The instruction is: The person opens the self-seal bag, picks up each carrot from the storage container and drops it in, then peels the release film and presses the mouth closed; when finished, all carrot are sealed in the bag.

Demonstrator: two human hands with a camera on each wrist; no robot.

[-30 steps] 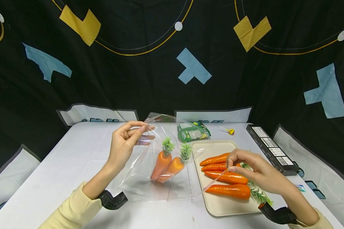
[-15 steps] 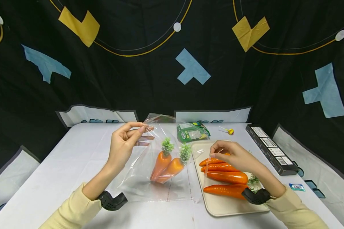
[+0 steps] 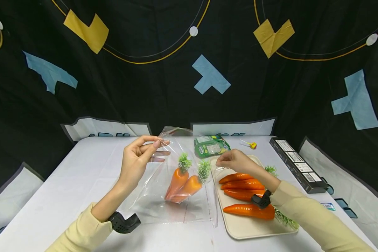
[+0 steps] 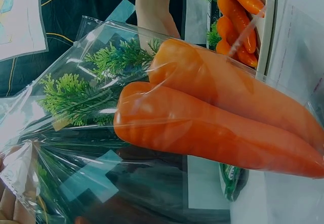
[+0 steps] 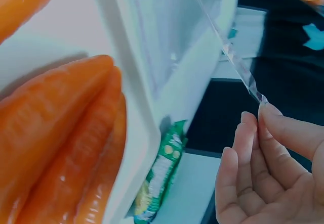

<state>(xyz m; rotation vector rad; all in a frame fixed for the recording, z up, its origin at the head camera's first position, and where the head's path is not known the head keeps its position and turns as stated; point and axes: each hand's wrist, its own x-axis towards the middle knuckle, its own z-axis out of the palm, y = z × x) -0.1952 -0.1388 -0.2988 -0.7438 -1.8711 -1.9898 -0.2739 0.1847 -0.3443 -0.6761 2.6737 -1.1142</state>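
A clear plastic bag [image 3: 151, 206] holds two carrots [image 3: 186, 189] with green tops, which also fill much of the left wrist view, seen through the film [image 4: 217, 128]. My left hand [image 3: 138, 159] pinches the bag's upper left edge between thumb and fingertips. Above the tray's left side, my right hand [image 3: 236, 161] pinches a thin twisted strip of clear film [image 5: 238, 64] between thumb and forefinger. Several more carrots [image 3: 249, 210] lie on the beige tray [image 3: 239, 231], partly under the right forearm.
Behind the bag lies a green snack packet [image 3: 209, 146], with a yellow lollipop [image 3: 252, 145] to its right. A long black box [image 3: 297, 164] stands along the table's right side. A small blue-and-white packet [image 3: 328, 206] lies near the right edge.
My right hand has moved left and away from me over the tray, carrying the film strip toward the bag. My left hand has stayed nearly still.
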